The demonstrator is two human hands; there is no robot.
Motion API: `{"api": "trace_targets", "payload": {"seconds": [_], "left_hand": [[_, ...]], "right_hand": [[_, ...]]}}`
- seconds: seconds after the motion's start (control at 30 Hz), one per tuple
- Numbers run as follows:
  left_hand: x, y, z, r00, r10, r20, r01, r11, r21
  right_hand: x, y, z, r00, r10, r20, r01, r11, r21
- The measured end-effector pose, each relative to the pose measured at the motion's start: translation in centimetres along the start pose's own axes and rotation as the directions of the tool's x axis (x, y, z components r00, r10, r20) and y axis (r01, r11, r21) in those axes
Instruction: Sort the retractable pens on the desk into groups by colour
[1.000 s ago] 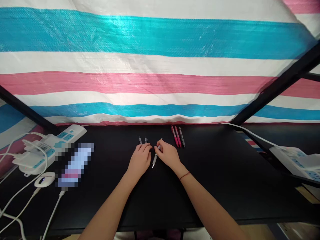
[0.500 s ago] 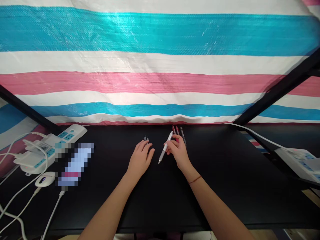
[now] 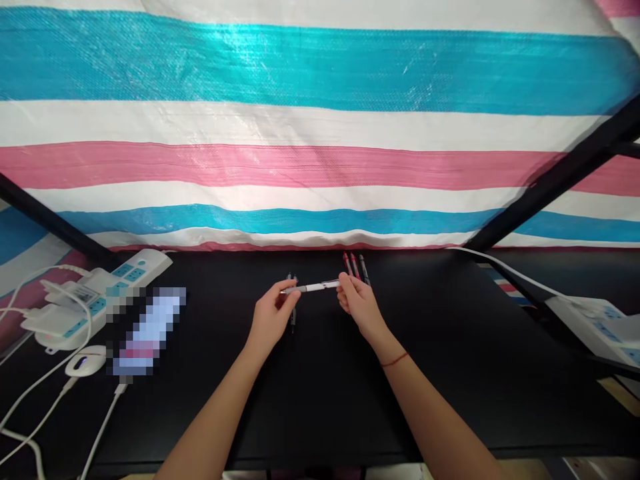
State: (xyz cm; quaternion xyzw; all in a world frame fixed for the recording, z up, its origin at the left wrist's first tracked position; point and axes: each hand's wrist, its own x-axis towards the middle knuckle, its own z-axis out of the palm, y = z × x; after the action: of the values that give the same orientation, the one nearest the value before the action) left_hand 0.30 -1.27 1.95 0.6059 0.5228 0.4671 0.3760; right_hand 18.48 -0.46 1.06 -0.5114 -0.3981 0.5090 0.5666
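Observation:
A white pen with a grey grip is held nearly level above the table between both hands. My left hand pinches its tip end between thumb and fingers. At the other end, my right hand grips it with the thumb and curled fingers. Dark pens lie on the table beside and partly behind my left hand. Beyond my right hand lie two red pens and a dark grey pen, their lower parts partly hidden by the hand.
On the left are a power strip with plugged-in chargers, a blurred phone on a cable, and a white rounded device. Another power strip stands at right. A striped sheet hangs behind the black table.
The pen has turned from slanted to nearly level. My left hand has come off the dark pens and closed on the pen's tip end; my right hand keeps its hold on it.

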Motion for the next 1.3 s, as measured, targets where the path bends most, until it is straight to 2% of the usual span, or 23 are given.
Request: {"api": "trace_targets", "payload": {"seconds": [0.07, 0.2, 0.3, 0.4, 0.5, 0.6, 0.7, 0.77, 0.93, 1.1, 1.17, 1.3], "left_hand": [[0.2, 0.0, 0.0, 0.996, -0.084, -0.024, 0.078, 0.981, -0.176], [0.2, 0.2, 0.0, 0.993, -0.099, -0.068, 0.065, 0.922, -0.382], [0.2, 0.5, -0.2, 0.986, -0.125, -0.107, 0.062, 0.884, -0.463], [0.2, 0.7, -0.4, 0.976, -0.158, -0.149, 0.059, 0.854, -0.517], [0.5, 0.6, -0.7, 0.964, -0.21, -0.161, 0.082, 0.815, -0.573], [0.7, 0.4, -0.7, 0.956, -0.265, -0.123, 0.131, 0.764, -0.632], [0.9, 0.1, -0.6, 0.955, -0.286, -0.074, 0.178, 0.757, -0.629], [0.9, 0.1, -0.5, 0.957, -0.29, -0.029, 0.213, 0.765, -0.607], [0.8, 0.1, -0.8, 0.955, -0.284, 0.086, 0.285, 0.797, -0.532], [0.6, 0.1, -1.0, 0.964, -0.214, 0.16, 0.262, 0.872, -0.412], [0.6, 0.0, -0.9, 0.967, -0.196, 0.166, 0.245, 0.894, -0.376], [0.7, -0.2, -0.8, 0.974, -0.184, 0.133, 0.219, 0.914, -0.343]], "right_hand": [[-0.1, -0.1, 0.0, 0.997, 0.061, 0.056, -0.061, 0.998, 0.013], [-0.2, 0.0, -0.1, 0.973, 0.095, 0.209, -0.1, 0.995, 0.014], [-0.6, 0.1, -0.1, 0.963, 0.026, 0.27, -0.015, 0.999, -0.043], [-1.2, -0.2, 0.1, 0.955, -0.124, 0.268, 0.172, 0.972, -0.162], [-1.8, -0.3, 0.3, 0.926, -0.238, 0.294, 0.315, 0.915, -0.253], [-1.7, 0.0, 0.4, 0.934, -0.218, 0.283, 0.281, 0.938, -0.202], [-0.9, 0.6, 0.2, 0.96, -0.107, 0.259, 0.146, 0.98, -0.137], [-0.5, 0.7, 0.0, 0.969, -0.074, 0.235, 0.102, 0.989, -0.109], [-0.3, -0.1, -0.3, 0.988, -0.098, 0.119, 0.097, 0.995, 0.018], [-0.2, -0.5, -0.9, 0.996, -0.092, 0.014, 0.092, 0.991, -0.099], [0.0, -0.5, -1.2, 0.992, -0.122, 0.022, 0.124, 0.983, -0.133], [0.1, -0.6, -1.6, 0.985, -0.148, 0.087, 0.156, 0.984, -0.088]]}}
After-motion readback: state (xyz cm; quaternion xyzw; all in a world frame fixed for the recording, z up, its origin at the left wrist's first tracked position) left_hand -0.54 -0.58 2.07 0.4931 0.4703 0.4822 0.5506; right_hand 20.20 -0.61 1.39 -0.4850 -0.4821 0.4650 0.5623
